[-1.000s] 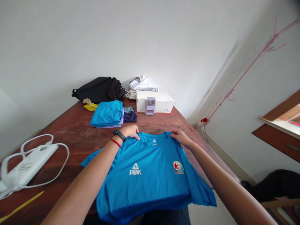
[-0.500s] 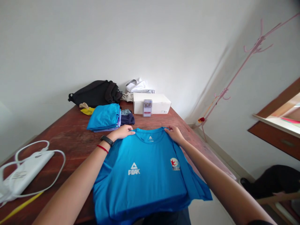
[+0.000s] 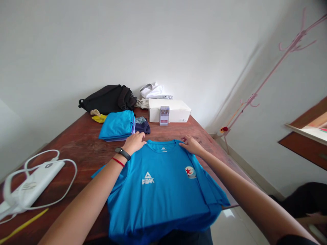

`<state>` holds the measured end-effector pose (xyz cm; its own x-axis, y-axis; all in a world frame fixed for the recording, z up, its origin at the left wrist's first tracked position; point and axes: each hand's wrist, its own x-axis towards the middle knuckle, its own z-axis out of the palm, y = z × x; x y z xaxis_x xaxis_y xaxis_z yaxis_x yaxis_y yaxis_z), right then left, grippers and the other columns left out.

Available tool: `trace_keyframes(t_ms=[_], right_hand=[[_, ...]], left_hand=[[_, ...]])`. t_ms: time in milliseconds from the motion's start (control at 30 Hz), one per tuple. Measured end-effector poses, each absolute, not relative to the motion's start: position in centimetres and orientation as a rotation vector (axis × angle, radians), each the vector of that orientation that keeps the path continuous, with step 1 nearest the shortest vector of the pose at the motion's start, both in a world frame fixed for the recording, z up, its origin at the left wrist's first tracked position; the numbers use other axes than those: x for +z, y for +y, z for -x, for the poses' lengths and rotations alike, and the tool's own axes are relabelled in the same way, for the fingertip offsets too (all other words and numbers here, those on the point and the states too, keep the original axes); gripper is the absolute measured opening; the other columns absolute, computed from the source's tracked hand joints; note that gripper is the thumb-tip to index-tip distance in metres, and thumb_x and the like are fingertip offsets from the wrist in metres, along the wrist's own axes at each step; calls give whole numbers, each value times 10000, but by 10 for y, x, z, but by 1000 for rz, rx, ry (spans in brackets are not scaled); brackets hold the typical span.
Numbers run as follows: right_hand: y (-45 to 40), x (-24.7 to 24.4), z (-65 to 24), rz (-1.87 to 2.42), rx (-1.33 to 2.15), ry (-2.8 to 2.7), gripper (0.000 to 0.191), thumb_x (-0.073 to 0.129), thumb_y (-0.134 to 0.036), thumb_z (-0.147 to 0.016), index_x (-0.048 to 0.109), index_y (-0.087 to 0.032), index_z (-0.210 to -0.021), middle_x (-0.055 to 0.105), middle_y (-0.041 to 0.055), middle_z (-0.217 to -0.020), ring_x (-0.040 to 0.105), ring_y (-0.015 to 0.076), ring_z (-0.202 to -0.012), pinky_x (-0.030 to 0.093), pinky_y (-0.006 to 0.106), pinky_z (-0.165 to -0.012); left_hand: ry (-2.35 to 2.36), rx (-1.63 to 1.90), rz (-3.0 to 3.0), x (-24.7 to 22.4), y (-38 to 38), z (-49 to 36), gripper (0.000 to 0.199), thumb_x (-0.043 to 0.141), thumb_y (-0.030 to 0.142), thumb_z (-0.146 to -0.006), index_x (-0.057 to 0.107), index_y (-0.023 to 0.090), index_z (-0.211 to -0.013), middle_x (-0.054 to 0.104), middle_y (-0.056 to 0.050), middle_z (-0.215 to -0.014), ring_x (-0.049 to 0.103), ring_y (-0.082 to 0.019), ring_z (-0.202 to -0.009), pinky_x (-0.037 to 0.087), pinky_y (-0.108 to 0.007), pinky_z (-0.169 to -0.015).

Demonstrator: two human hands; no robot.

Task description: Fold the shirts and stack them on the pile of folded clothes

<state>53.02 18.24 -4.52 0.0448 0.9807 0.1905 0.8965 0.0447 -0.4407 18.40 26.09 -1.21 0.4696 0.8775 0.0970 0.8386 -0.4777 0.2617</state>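
Observation:
A blue T-shirt (image 3: 166,194) lies front up on the table, its collar toward the wall and its lower part hanging over the near edge. It bears a white PEAK logo and a small round red, white and blue emblem. My left hand (image 3: 135,143), with a dark band and a red string on the wrist, rests at the left shoulder seam, fingers and thumb apart. At the other shoulder, my right hand (image 3: 192,145) touches the fabric with its fingers loosely spread. The T-shirt's back layer is hidden.
Beyond my left hand sits a folded blue garment stack (image 3: 117,124), beside a dark garment (image 3: 143,127). A black bag (image 3: 107,99) and a white box (image 3: 176,110) stand by the wall. A white power strip (image 3: 33,187) with looped cable lies left. A pink coat stand (image 3: 273,73) leans into view right.
Both hands have loosened from their pinch at the T-shirt's shoulders. The T-shirt now lies flatter, and its left sleeve shows past my left forearm. The view has shifted slightly.

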Motion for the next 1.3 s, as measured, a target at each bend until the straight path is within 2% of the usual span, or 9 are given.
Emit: trace_keyframes(t_ms=[67,233,333,433,533,700,967,1133,1300], right_hand=[[157,-34,-534,1913,231,-1903,279,650,-364,-914,671,-160,-1103,696,139,-1158,664,251,-1027,477,307,-838],[60,-7,-529,1993,513,-2002,364,604,-551,-917,692,-211,-1014,727,77,-920,682,243,-815,483,321,-705],[8,-7,-527,2053,594,-1988,519,675,-653,-827,676,-261,-1168,713,91,-1100,690,292,-965,504,362,-810],[-19,-19,-537,2185,439,-1822,572,606,-691,-846,669,-233,-1184,673,129,-1177,667,331,-1076,497,406,-891],[-26,-33,-551,2227,399,-1713,517,529,-664,-889,685,-221,-1105,704,119,-1052,684,313,-985,506,395,-825],[-26,-49,-560,2103,560,-1710,454,610,-598,-819,732,-227,-1050,759,65,-871,701,293,-822,512,366,-746],[-23,-55,-573,1920,521,-1305,463,663,-646,-787,731,-190,-829,707,52,-726,650,233,-678,496,304,-603],[-16,-48,-593,1874,527,-1206,480,759,-635,-691,737,-173,-818,651,18,-674,611,195,-627,470,275,-558],[-18,-54,-614,1992,474,-1236,475,712,-620,-723,747,-175,-885,717,64,-753,666,249,-711,518,315,-622]], left_hand=[[1449,348,-2585,-4,249,-193,326,643,362,-925,635,213,-1215,657,-117,-1239,647,-299,-1144,500,-356,-916],[943,340,-2696,-8,209,-232,350,633,421,-947,645,240,-1246,676,-81,-1239,665,-271,-1132,508,-353,-966],[640,368,-2716,-27,183,-256,314,634,428,-953,673,243,-1204,686,-81,-1249,657,-268,-1154,510,-374,-994],[564,442,-2777,-48,166,-270,338,605,440,-976,671,247,-1246,610,-107,-1419,540,-319,-1346,420,-496,-1124],[523,443,-2766,-60,162,-272,448,547,518,-996,607,275,-1367,502,-97,-1556,384,-337,-1484,310,-578,-1199],[514,414,-2750,-65,165,-267,534,517,598,-985,557,302,-1429,423,-73,-1618,314,-324,-1525,252,-576,-1230],[539,397,-2726,-63,164,-268,535,528,591,-984,565,299,-1430,424,-73,-1617,303,-328,-1529,258,-578,-1230],[536,398,-2729,-63,164,-269,530,543,584,-979,572,297,-1424,434,-76,-1611,315,-320,-1524,257,-564,-1234],[534,412,-2730,-63,163,-269,523,550,570,-980,575,289,-1420,440,-76,-1607,317,-322,-1524,257,-570,-1233]])
